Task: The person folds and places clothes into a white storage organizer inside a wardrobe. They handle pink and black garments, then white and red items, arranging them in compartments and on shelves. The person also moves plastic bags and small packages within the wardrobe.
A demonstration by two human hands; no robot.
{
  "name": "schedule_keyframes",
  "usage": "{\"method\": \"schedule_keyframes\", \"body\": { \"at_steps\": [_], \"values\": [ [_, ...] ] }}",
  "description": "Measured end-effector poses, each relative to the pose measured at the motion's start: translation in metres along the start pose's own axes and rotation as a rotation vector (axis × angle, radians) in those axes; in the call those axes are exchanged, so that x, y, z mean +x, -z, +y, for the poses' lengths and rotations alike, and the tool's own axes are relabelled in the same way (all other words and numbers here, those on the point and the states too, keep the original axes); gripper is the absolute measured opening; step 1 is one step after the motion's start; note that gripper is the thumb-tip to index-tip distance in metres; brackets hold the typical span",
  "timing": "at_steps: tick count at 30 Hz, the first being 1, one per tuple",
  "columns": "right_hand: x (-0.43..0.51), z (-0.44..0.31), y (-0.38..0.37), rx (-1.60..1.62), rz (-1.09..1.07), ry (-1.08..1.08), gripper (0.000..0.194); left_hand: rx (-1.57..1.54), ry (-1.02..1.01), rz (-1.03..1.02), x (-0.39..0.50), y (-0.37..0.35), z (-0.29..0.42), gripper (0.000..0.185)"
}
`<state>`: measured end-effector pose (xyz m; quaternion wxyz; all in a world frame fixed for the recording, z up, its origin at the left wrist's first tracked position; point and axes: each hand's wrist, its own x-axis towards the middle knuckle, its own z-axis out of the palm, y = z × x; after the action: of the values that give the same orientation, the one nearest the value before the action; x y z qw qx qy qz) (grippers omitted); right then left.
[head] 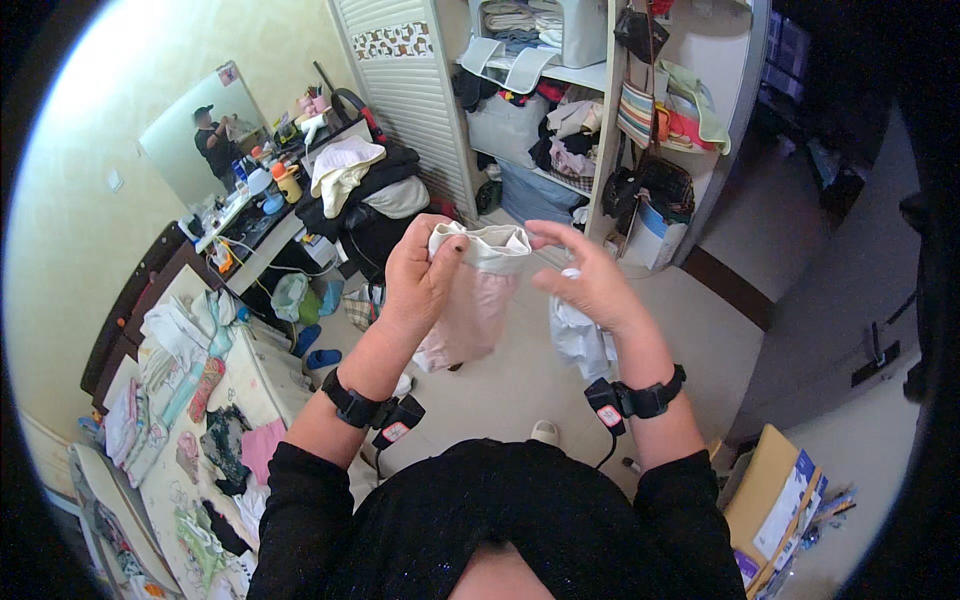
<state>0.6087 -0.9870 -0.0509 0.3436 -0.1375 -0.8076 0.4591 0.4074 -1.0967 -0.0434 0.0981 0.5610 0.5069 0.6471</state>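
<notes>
My left hand point(424, 274) pinches the white waistband point(499, 255) of a small pale pink garment point(472, 315), thumb on the near side. The garment hangs down in front of me, its band gaping at the top; its exact kind I cannot tell. Just right of the band is my right hand point(581, 281), slightly blurred, with thumb and fingers apart and nothing between them. Partly hidden behind that hand, a white plastic bag point(585, 345) shows low over the floor. Black straps with small devices circle both forearms.
Left, a bed point(161, 517) bears scattered clothes and folded cloths. Beyond it, a cluttered dressing table point(259, 259) stands under a mirror, beside a heap of clothes point(375, 187). Open shelves point(544, 169) hold clothes and bags. Blue slippers point(324, 358) lie on the floor; cardboard point(769, 487) leans at lower right.
</notes>
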Motion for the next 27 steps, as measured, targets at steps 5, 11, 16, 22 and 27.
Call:
{"method": "schedule_keyframes", "body": {
  "at_steps": [5,11,16,22,27],
  "values": [
    [0.059,0.068,0.025,0.357,-0.104,-0.157,0.084,-0.058,0.023,-0.068,0.066,-0.037,-0.031,0.014],
    [0.092,0.123,0.035,0.480,-0.214,-0.383,0.050,-0.106,0.257,0.001,0.108,-0.064,-0.089,0.020],
    [0.124,0.158,0.046,0.742,-0.240,-0.586,0.040,-0.118,0.495,0.111,0.123,-0.055,-0.173,0.033],
    [0.181,0.204,0.037,0.664,0.109,-0.591,0.041,-0.358,0.984,0.032,0.096,-0.048,-0.264,0.049],
    [0.252,0.234,0.006,0.621,0.024,-0.648,0.042,-0.462,1.079,-0.088,0.122,-0.049,-0.313,0.085]
  ]
}}
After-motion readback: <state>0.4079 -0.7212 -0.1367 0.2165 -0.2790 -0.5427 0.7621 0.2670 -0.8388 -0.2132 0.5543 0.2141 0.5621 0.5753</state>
